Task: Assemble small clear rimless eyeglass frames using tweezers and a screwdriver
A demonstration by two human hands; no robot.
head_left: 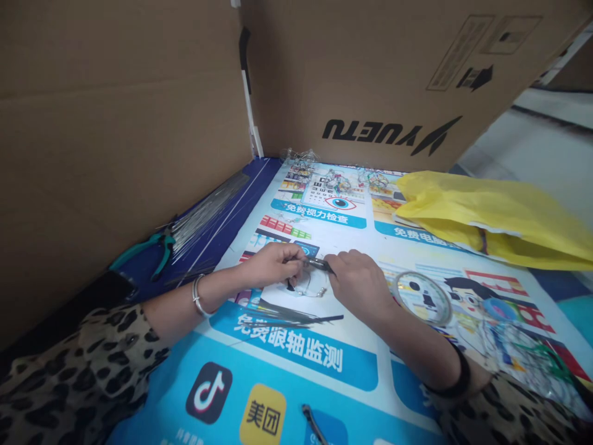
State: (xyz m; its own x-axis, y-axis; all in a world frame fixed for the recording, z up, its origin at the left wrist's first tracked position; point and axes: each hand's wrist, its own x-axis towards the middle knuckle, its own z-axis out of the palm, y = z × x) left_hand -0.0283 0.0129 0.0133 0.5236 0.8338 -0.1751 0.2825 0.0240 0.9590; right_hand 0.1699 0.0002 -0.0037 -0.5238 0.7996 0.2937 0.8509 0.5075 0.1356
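Observation:
My right hand (pixel 359 284) is closed around a pair of pliers (pixel 317 264), its metal jaws pointing left. Opposite the jaws, my left hand (pixel 275 264) pinches the end of a thin wire loop (pixel 309 293). The loop hangs just below the pliers, with small bright bits along it; its exact kind is too small to tell. Under my hands, a bunch of thin dark wires (pixel 296 317) lies on the printed sheet (pixel 222 352). My fingers hide most of the pliers' handles.
Cardboard walls (pixel 352 80) rise behind and left. Teal-handled pliers (pixel 160 253) lie left, beside a silver wire bundle (pixel 208 207). A tape roll (pixel 447 303), a yellow bag (pixel 523 210) and tangled wire pieces (pixel 519 346) are right. More wire pieces (pixel 338 179) lie at the back.

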